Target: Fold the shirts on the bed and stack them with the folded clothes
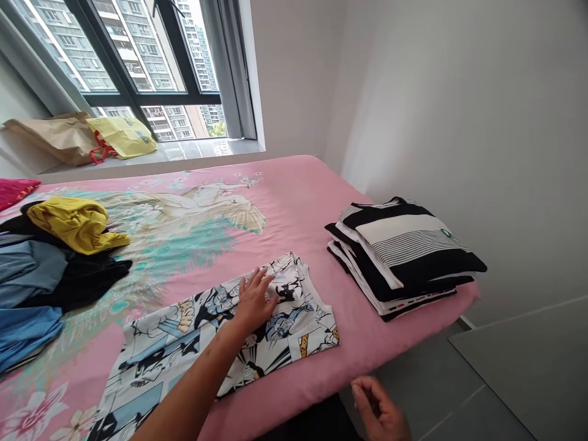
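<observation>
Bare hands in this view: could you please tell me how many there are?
2. The left hand rests on the white, comic-printed fabric garment; the right hand is by the near edge of the pink floral bedsheet. No others show.

The location reads to me as a bedroom in a home. I identify a bed [294, 190] covered by a pink sheet with a printed bird and flower pattern. Beyond the bed, I observe a window [151, 67] with dark frames, a gray curtain [229, 67] at its side, and a sill [184, 150] that supports paper and yellow bags. Through the glass, I register high-rise residential buildings [133, 46]. The walls [413, 110] are plain and pale; the floor [441, 380] consists of gray tiles.
</observation>
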The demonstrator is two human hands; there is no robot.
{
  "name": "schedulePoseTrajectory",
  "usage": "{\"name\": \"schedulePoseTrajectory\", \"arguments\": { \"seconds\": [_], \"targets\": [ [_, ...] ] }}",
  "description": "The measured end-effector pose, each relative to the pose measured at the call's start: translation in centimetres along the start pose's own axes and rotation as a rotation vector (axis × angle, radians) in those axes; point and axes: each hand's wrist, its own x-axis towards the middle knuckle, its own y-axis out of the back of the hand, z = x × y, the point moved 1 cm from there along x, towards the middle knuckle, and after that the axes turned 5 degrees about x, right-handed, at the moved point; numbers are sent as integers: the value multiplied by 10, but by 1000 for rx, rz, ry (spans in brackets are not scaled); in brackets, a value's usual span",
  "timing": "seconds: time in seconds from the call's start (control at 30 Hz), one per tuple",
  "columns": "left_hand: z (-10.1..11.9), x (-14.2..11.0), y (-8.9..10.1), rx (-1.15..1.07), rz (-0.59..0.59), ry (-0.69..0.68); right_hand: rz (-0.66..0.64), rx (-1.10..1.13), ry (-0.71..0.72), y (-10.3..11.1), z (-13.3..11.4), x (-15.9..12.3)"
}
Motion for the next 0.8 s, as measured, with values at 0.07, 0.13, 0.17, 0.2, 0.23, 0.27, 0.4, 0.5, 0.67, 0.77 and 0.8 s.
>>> {"name": "schedulePoseTrajectory", "arguments": {
  "seconds": [0.07,0.13,0.17,0.2,0.23,0.27,0.4,0.5,0.67,0.77,0.8],
  "targets": [
    [-16,-41,6,29,-20,-36,-45,-51,83,-1,-11,10],
    [-26,-68,12,43,-44,-61,-69,-106,180,-9,-29,28],
    [-29,-75,15,44,-50,-73,-75,-130,222,-16,-40,40],
    [-29,-79,18,45,-53,-86,-81,-155,252,-23,-51,52],
    [-28,-80,21,45,-57,-102,-97,-187,266,-31,-62,65],
    [-26,-79,23,47,-63,-114,-113,-225,262,-39,-72,78],
    [-20,-66,24,40,-91,-133,-198,-437,164,-68,-97,120],
    [-22,-57,28,14,-73,-135,-244,-567,130,-80,-102,140],
    [-35,-49,54,-44,2,-120,-280,-663,81,-77,-98,152],
    [-45,-49,64,-40,-172,-191,-272,-736,81,-66,-99,151],
    [-48,-48,65,-34,-218,-207,-256,-756,95,-64,-102,150]
  ]
}}
